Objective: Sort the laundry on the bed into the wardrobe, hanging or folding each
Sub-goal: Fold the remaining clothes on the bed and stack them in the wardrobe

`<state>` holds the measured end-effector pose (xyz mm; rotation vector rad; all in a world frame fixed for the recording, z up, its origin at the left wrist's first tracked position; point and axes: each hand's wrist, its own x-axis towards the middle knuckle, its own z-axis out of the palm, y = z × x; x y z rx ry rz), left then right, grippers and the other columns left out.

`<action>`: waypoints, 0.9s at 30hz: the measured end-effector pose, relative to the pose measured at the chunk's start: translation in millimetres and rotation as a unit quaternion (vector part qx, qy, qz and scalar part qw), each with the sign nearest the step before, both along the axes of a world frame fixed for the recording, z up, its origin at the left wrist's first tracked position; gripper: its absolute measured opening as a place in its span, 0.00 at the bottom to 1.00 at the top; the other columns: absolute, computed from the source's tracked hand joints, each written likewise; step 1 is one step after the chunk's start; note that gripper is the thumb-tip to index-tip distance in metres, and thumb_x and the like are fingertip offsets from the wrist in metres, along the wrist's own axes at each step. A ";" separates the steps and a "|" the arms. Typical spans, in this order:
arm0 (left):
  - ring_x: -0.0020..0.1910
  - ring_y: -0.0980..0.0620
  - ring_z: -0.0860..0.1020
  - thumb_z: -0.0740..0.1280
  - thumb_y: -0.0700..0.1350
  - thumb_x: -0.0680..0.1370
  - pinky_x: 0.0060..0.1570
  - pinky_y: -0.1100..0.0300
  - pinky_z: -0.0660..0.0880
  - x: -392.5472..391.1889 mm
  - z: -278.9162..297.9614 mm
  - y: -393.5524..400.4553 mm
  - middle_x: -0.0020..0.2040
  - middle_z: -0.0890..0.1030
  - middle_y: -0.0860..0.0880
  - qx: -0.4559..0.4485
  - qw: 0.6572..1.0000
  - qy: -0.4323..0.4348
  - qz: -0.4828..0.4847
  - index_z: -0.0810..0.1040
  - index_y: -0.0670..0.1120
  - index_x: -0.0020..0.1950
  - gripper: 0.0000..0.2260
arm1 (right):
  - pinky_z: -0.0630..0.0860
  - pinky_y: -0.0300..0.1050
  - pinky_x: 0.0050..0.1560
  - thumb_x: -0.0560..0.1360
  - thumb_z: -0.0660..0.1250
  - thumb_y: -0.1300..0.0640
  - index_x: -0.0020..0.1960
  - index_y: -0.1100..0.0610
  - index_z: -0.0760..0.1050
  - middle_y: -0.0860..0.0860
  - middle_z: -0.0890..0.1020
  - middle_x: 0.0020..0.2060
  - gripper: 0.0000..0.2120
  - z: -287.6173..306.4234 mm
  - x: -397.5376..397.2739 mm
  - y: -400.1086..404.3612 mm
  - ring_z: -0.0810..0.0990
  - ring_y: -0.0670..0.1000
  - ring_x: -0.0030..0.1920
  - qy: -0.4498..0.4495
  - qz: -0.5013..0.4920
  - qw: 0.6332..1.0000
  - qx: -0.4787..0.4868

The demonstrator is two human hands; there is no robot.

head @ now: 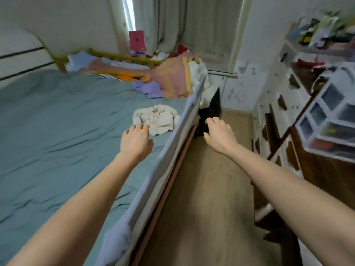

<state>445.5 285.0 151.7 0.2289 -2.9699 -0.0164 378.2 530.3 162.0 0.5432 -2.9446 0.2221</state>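
Observation:
A crumpled cream garment lies on the blue-grey bed sheet near the bed's right edge. My left hand reaches over the sheet, its loosely curled fingertips just short of the garment's near edge, holding nothing. My right hand hangs over the floor on the other side of the lilac bed rail, fingers loosely curled and empty. A dark cloth sits by the rail's far end.
A heap of pink, orange, purple and white bedding fills the far end of the bed. A brown and white wardrobe and clear plastic drawers stand on the right. A wooden floor strip runs between bed and wardrobe.

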 end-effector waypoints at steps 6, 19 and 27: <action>0.64 0.43 0.69 0.62 0.50 0.79 0.60 0.51 0.67 -97.1 -21.0 -83.8 0.64 0.72 0.44 -0.014 0.992 -0.023 0.124 0.69 0.43 0.67 0.18 | 0.68 0.54 0.60 0.79 0.59 0.55 0.70 0.58 0.63 0.58 0.71 0.64 0.20 -22.7 -157.8 -84.0 0.70 0.60 0.64 -0.023 0.091 0.994 0.050; 0.67 0.43 0.67 0.61 0.48 0.80 0.61 0.51 0.67 -355.3 -68.0 -205.2 0.67 0.70 0.43 0.018 0.973 -0.113 0.201 0.66 0.43 0.69 0.20 | 0.68 0.53 0.61 0.79 0.60 0.55 0.69 0.61 0.64 0.60 0.70 0.65 0.20 -82.6 -464.0 -229.3 0.69 0.61 0.65 -0.108 0.128 0.983 0.077; 0.67 0.43 0.66 0.62 0.48 0.79 0.63 0.52 0.65 -518.1 -161.4 -233.4 0.67 0.70 0.43 0.081 0.948 -0.178 0.252 0.67 0.43 0.69 0.20 | 0.69 0.54 0.64 0.77 0.62 0.56 0.67 0.61 0.67 0.61 0.71 0.65 0.20 -188.8 -654.3 -296.4 0.70 0.62 0.65 -0.213 0.193 0.954 0.086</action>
